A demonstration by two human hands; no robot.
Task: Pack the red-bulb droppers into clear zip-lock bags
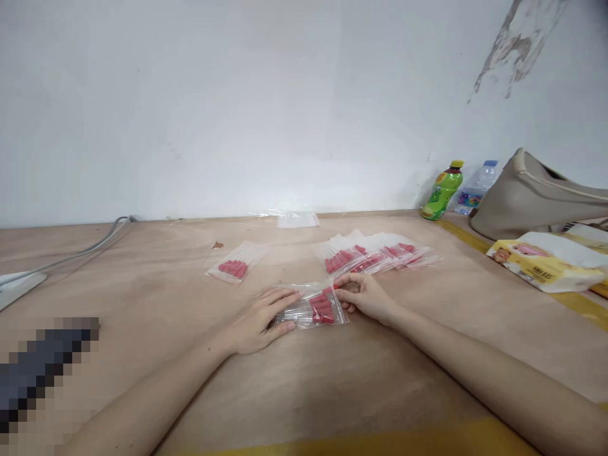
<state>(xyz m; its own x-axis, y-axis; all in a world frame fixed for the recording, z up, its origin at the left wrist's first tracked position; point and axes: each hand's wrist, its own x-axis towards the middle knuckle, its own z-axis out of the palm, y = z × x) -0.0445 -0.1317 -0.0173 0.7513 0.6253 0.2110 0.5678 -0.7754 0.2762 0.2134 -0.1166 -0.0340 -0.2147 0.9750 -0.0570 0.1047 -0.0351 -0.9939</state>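
A clear zip bag (301, 313) with several red-ended clear sticks lies flat on the wooden table in the middle. My left hand (263, 320) rests on the bag's left end, its fingers spread. At the upper right corner of the bag, my right hand (363, 297) pinches with thumb and forefinger at a red end that shows by the bag's edge. Behind, to the right, is a fanned pile of filled bags (375, 253). One more filled bag (235, 263) lies behind my left hand.
An empty-looking bag (298, 220) lies by the wall. Bottles (443, 192), a beige bag (532, 196) and a tissue pack (544, 263) stand or lie at the right. A cable (95, 246) and a blurred dark object (42, 367) are at the left.
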